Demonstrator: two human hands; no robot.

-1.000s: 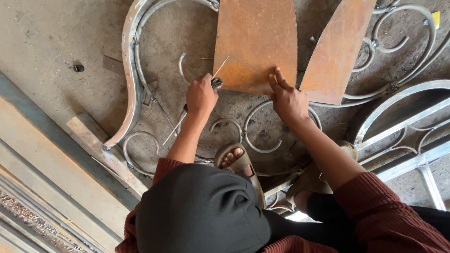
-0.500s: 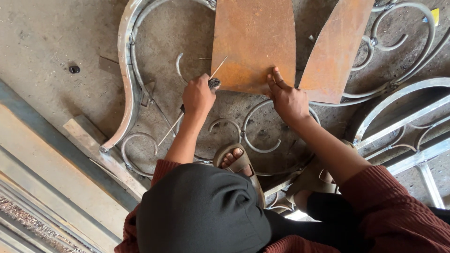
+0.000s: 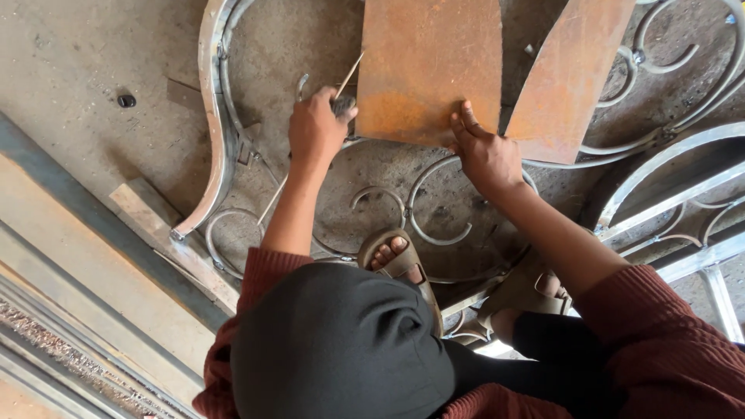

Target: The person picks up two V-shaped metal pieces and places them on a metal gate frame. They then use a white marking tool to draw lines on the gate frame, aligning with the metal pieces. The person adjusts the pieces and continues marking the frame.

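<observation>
Near the camera, a dark head covering (image 3: 341, 349) is seen. The left hand (image 3: 314, 128) is closed round a thin rod (image 3: 348, 76), its axis slanted up-right twd the rusty plate (image 3: 431, 66). The right hand (image 3: 485, 151), fingers spread, is pressed on the plate's lower edge, on the scrollwork frame (image 3: 213, 116).
</observation>
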